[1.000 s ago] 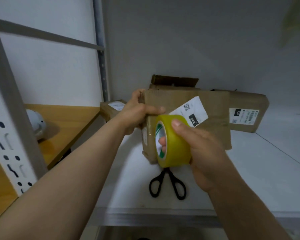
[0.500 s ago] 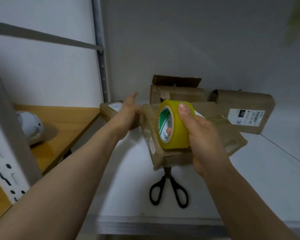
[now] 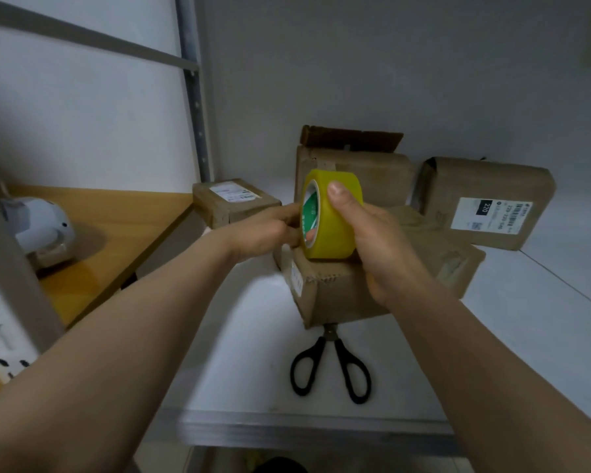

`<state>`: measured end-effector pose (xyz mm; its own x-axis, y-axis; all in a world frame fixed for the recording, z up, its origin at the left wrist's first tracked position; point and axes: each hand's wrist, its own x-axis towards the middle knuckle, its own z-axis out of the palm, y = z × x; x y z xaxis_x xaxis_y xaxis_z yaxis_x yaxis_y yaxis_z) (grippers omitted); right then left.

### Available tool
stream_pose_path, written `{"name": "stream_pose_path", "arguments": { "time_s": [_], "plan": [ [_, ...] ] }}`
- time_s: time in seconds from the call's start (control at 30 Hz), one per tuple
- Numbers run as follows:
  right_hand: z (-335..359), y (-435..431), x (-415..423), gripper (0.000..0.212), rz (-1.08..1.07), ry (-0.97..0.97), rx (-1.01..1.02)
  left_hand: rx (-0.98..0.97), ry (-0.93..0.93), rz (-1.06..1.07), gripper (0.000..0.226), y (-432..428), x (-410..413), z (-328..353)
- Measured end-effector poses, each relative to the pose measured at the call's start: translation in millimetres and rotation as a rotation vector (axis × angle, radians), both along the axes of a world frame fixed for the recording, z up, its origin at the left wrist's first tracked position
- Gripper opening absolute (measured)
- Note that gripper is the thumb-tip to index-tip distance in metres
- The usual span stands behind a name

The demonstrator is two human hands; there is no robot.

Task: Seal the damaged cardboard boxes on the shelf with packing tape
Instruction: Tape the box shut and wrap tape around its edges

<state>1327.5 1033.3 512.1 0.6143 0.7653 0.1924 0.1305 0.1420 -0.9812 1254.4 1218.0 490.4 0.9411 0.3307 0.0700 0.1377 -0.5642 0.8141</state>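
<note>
Tape roll (image 3: 335, 227): yellow, on edge over the front box (image 3: 342, 295).
Right hand (image 3: 386, 247): grip wrapped round the roll, thumb on top.
Left hand (image 3: 263, 233): at the roll's left rim; cannot tell whether its grip pinches.
Front box: lying on the shelf (image 3: 509, 353).
Scissors (image 3: 331, 367): on the shelf, tips at the box's near edge.

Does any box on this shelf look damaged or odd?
Yes. The back box has its top flap standing open. The front box, below the tape, shows a ragged torn edge at its near top.
</note>
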Motion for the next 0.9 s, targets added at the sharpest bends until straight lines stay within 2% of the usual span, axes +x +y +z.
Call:
{"name": "stream_pose_path", "arguments": {
  "time_s": [0.17, 0.2, 0.27, 0.4, 0.5, 0.67, 0.8, 0.83, 0.9],
  "plan": [
    [17, -10, -10, 0.039, -0.019, 0.063, 0.013, 0.024, 0.062, -0.036, 0.031, 5, -5, -4],
    [19, -14, -12, 0.042, -0.015, 0.065, 0.010, 0.033, 0.055, -0.051, 0.030, 5, -6, -4],
    [22, -24, -18, 0.045, -0.003, 0.072, 0.011, 0.061, 0.057, -0.065, 0.032, 3, -9, -2],
    [11, -57, -22, 0.034, -0.004, 0.044, -0.023, 0.114, 0.087, -0.121, 0.034, 0, -13, -4],
    [-12, -80, -28, 0.026, 0.006, 0.066, -0.061, 0.235, 0.093, -0.141, 0.051, -1, -15, -9],
    [-49, -100, -30, 0.036, -0.057, 0.126, -0.090, 0.308, 0.086, -0.122, 0.059, -2, -16, -13],
    [-51, -102, -27, 0.040, -0.066, 0.128, -0.101, 0.240, 0.083, -0.165, 0.045, -15, -22, -19],
    [-50, -102, -27, 0.039, -0.061, 0.133, -0.109, 0.239, 0.099, -0.124, 0.049, -18, -21, -17],
    [-48, -101, -26, 0.035, -0.049, 0.150, -0.115, 0.337, 0.159, -0.044, 0.076, -24, -19, -12]
  ]
}}
